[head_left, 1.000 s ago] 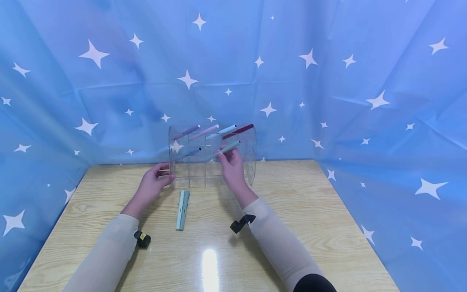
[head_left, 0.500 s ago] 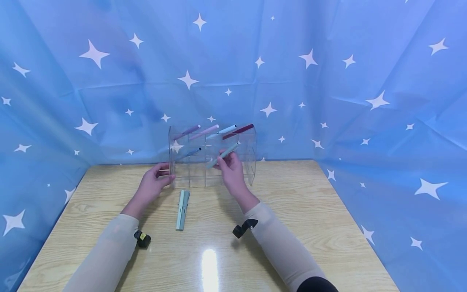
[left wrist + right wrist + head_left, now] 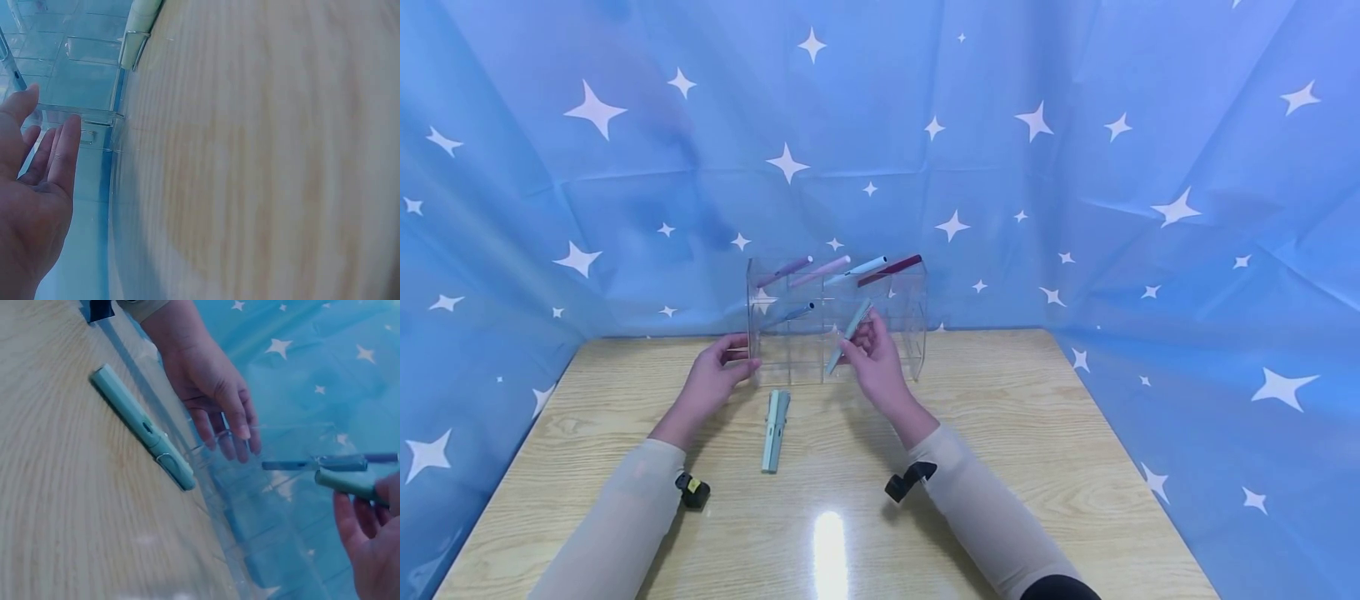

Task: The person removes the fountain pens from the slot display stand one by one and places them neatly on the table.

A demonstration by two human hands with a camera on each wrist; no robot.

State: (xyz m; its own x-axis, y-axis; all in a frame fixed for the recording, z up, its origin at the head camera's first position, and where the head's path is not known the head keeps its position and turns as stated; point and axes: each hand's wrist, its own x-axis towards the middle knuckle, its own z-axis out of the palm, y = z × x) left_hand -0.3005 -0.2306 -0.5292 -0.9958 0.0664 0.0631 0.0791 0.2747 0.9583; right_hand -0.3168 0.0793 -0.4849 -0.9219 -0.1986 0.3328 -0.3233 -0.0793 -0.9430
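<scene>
My right hand (image 3: 880, 362) pinches a teal green capped pen (image 3: 838, 354) between thumb and fingers. The pen is tilted, in front of the clear acrylic organizer (image 3: 806, 373). In the right wrist view that pen (image 3: 340, 482) shows near a dark blue pen (image 3: 287, 465) in the organizer. My left hand (image 3: 715, 375) touches the organizer's left side, thumb toward the front, fingers fairly straight. Two more capped pens, a pale mint one (image 3: 771, 433) and a grey-teal one (image 3: 781, 425), lie side by side on the table.
Along the organizer's top row lean a purple pen (image 3: 792, 267), a pink pen (image 3: 823, 271), a light blue pen (image 3: 865, 267) and a dark red pen (image 3: 891, 270). Below them leans the dark blue pen. A starry blue curtain (image 3: 880, 108) hangs behind the wooden table (image 3: 1015, 417).
My right hand has drawn the teal green pen out of the organizer's lower row, down and left, and turned it steeper. The left hand stays in place.
</scene>
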